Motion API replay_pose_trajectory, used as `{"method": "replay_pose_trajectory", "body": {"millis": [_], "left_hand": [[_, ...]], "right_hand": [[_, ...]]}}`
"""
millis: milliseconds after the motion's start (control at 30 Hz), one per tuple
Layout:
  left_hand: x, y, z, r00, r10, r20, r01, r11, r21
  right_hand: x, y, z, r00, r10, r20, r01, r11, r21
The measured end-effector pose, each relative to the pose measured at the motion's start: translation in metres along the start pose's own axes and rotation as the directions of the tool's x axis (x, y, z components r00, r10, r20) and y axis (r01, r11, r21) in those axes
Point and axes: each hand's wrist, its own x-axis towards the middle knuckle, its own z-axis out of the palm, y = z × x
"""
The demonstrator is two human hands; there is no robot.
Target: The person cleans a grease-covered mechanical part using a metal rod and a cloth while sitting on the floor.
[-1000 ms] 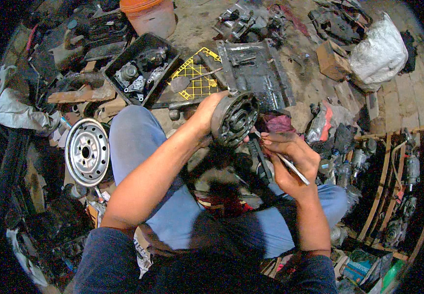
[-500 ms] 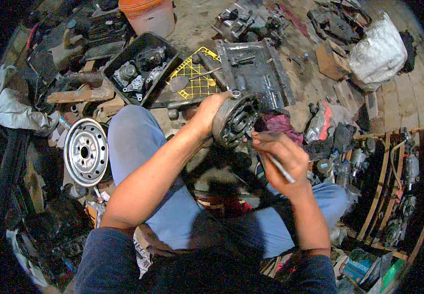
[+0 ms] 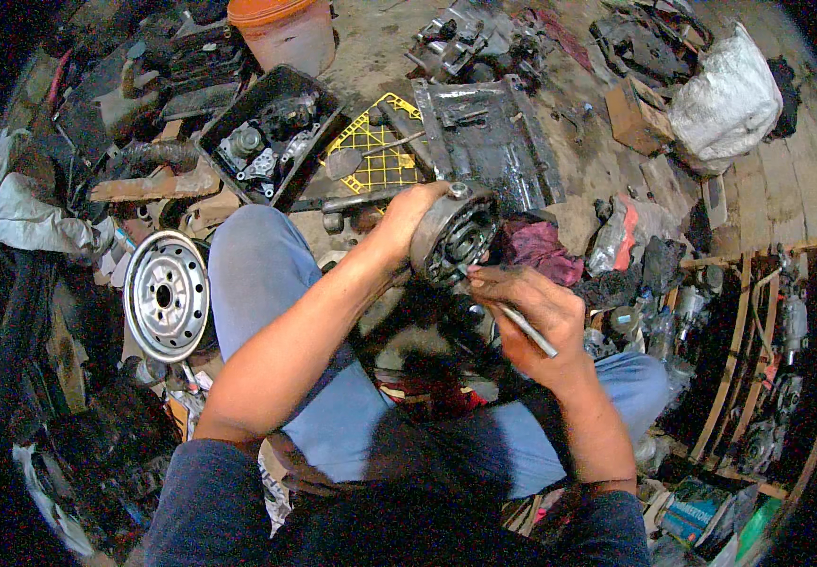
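My left hand (image 3: pixel 407 222) is closed round the back of a round, greasy metal housing (image 3: pixel 452 227), held up above my lap. Rings and ribs show inside its open face, which is turned to the right; a small round lug sticks up from its top edge. In my right hand (image 3: pixel 539 317) is a slim silver metal rod (image 3: pixel 529 331), pinched like a pencil. Its tip end meets the lower right rim of the housing, where my fingertips hide whether it touches the inside. Some fingers of my left hand are hidden behind the housing.
A steel wheel rim (image 3: pixel 165 295) stands by my left knee. Ahead are a black bin (image 3: pixel 229 180) of metal parts, a yellow plastic grid (image 3: pixel 391 170) and a dark metal tray (image 3: pixel 536 156). A maroon rag (image 3: pixel 545 250) and several greasy parts lie to the right, beside a cardboard box (image 3: pixel 637 115).
My right hand has shifted slightly left with the rod, and its tip now sits lower on the housing. The housing has tilted a little in my left hand.
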Motion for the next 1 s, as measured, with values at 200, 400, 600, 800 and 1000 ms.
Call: {"method": "replay_pose_trajectory", "body": {"millis": [200, 400, 600, 800, 1000], "left_hand": [[-0.001, -0.011, 0.006, 0.980, 0.195, -0.028, -0.195, 0.981, -0.013], [-0.007, 0.000, 0.005, 0.990, 0.136, -0.021, -0.138, 0.987, -0.086], [-0.002, -0.015, 0.012, 0.998, 0.057, 0.037, -0.023, 0.794, -0.607], [0.004, -0.025, 0.007, 0.929, 0.217, 0.300, 0.175, 0.456, -0.873], [0.002, -0.015, 0.012, 0.989, -0.017, 0.145, 0.115, 0.707, -0.698]], "right_hand": [[0.004, 0.001, -0.006, 0.986, 0.076, -0.151, -0.064, 0.995, 0.081], [0.004, 0.003, -0.001, 0.972, 0.096, -0.213, -0.080, 0.993, 0.083], [0.001, -0.003, 0.010, 0.943, 0.222, -0.250, -0.197, 0.973, 0.120], [0.000, -0.007, 0.020, 0.953, 0.161, -0.258, -0.142, 0.986, 0.093], [-0.001, -0.006, 0.022, 0.940, 0.227, -0.256, -0.202, 0.972, 0.122]]}}
